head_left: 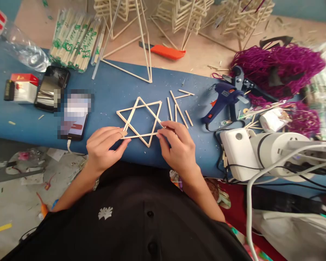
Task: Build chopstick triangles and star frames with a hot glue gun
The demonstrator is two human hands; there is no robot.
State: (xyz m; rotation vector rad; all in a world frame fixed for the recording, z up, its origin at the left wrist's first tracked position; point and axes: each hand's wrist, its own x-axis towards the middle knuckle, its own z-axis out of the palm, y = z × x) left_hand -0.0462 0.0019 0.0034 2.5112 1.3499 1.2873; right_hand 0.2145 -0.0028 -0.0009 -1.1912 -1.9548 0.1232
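A six-pointed star of pale wooden sticks [134,129] lies on the blue table surface [103,105]. My left hand [105,146] pinches its lower left corner between thumb and fingers. At the lower right corner, the fingertips of my right hand [179,145] are closed on the star. The bottom stick runs straight between both hands. Several loose short sticks [178,108] lie just right of the star.
A blue glue gun [220,99], purple yarn [277,72] and a white power strip [279,152] sit at right. An orange-handled knife [168,52] and stick frames [127,72] are behind. Phone [76,116], dark case [51,87] and wrapped chopsticks [73,41] stand left.
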